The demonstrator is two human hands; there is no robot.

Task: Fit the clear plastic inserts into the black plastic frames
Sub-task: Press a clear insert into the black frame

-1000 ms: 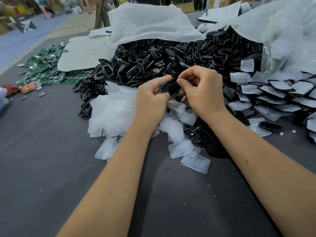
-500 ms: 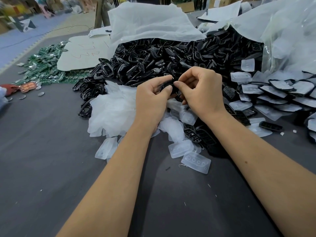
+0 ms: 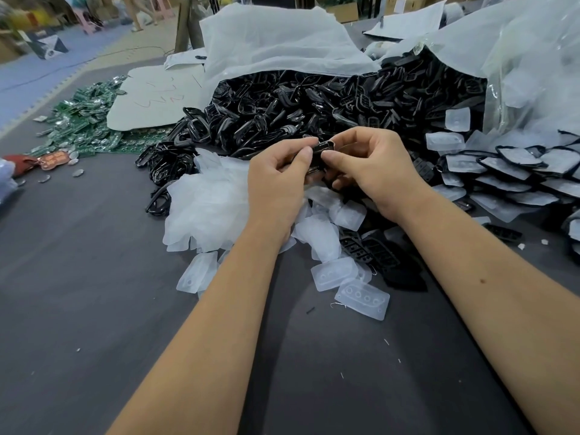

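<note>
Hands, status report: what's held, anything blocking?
Left hand and right hand both pinch one black frame. Insert inside: can't tell. Nothing blocking; loose clear inserts lie below.

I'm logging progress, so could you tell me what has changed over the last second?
Both hands, left and right, still pinch the black frame; their thumbs have shifted a little along it, pressing. The insert pile and frame heap stayed put.
</note>
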